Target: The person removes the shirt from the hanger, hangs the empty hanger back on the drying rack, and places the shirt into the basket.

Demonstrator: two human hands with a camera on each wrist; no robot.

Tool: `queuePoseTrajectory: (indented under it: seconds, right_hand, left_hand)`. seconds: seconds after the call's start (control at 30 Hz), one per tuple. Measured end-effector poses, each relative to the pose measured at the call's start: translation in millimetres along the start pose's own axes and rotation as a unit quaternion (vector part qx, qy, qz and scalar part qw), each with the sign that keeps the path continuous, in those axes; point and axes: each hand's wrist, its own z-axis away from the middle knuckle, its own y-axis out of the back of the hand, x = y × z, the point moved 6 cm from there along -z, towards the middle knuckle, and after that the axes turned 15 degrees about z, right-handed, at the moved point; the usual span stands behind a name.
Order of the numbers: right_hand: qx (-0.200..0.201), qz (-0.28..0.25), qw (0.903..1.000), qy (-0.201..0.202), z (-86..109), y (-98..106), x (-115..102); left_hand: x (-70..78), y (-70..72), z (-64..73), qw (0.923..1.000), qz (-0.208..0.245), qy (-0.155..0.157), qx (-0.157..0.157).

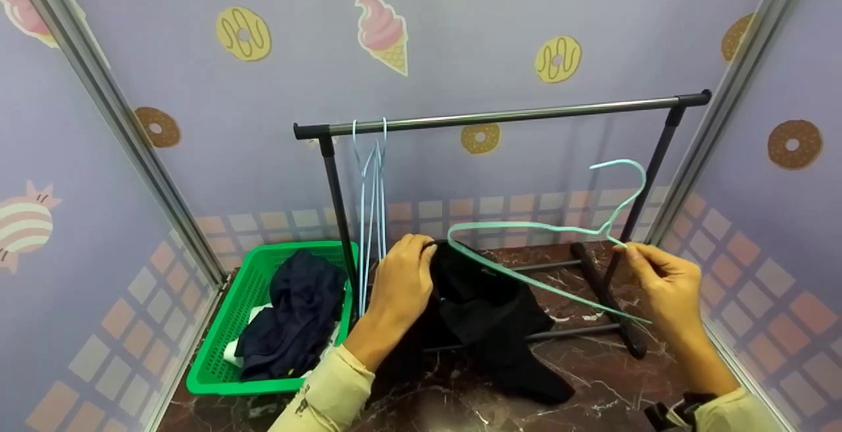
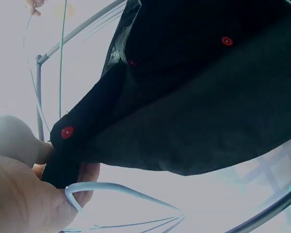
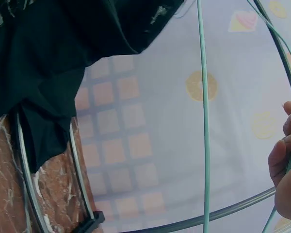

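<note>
In the head view my left hand [image 1: 400, 281] pinches the upper edge of a black shirt [image 1: 493, 300], which hangs down over the rack's base. Red buttons [image 2: 67, 132] show on its front in the left wrist view, one close to my thumb. My right hand [image 1: 668, 287] pinches a light green clothes hanger [image 1: 526, 225] on its shoulder, just below the hook. The hook points up, and the hanger's far end overlaps the shirt's upper edge beside my left fingers. The hanger's bar [image 3: 205, 121] runs apart from the shirt in the right wrist view.
A black and metal clothes rack [image 1: 500, 116] stands behind my hands. Several pale blue hangers [image 1: 363, 221] hang at its left end, right beside my left hand. A green basket [image 1: 230, 327] with dark blue and white clothes [image 1: 296, 320] sits at left. Patterned walls enclose the dark marbled surface.
</note>
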Motion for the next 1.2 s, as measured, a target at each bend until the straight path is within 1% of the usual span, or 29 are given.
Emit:
queuePoseTrajectory:
  seconds: [0.13, 0.2, 0.23, 0.43, 0.5, 0.63, 0.77, 0.93, 1.07, 1.2]
  right_hand:
    - [0.017, 0.014, 0.9998, 0.001, -4.2, -1, -9]
    - [0.015, 0.017, 0.9997, 0.001, -5.7, -6, -13]
    - [0.008, 0.021, 0.9997, 0.002, -6.1, -10, -17]
    - [-0.033, 0.052, 0.9980, 0.015, -11.2, -42, -37]
    - [-0.036, 0.059, 0.9974, 0.020, -14.6, -54, -45]
    - [-0.031, 0.092, 0.9949, 0.029, -25.9, -73, -58]
    - [-0.032, 0.118, 0.9920, 0.031, -42.1, -88, -71]
    - [-0.056, 0.143, 0.9876, 0.032, -58.3, -103, -82]
    - [-0.071, 0.157, 0.9847, 0.027, -65.9, -112, -84]
    - [-0.067, 0.165, 0.9837, 0.026, -70.8, -116, -81]
  left_hand:
    - [1.9, 0.8, 2.8, 0.9998, -0.017, -0.009, 0.001]
    - [4.2, 0.2, 4.8, 0.9995, -0.028, -0.015, 0.000]
    - [5.7, -0.4, 5.9, 0.9993, -0.034, -0.018, -0.002]
    - [13.6, -2.8, 12.9, 0.9989, -0.043, -0.016, -0.005]
    - [15.3, -3.0, 15.4, 0.9990, -0.042, -0.015, -0.001]
    - [16.3, -4.7, 21.0, 0.9988, -0.044, -0.019, 0.008]
    - [13.2, -8.5, 27.3, 0.9991, -0.037, -0.018, 0.011]
    - [5.1, -10.4, 32.1, 0.9996, -0.019, 0.000, 0.019]
    - [-0.3, -11.7, 34.0, 0.9996, -0.013, 0.002, 0.025]
    - [-3.7, -12.8, 34.9, 0.9995, -0.007, 0.003, 0.031]
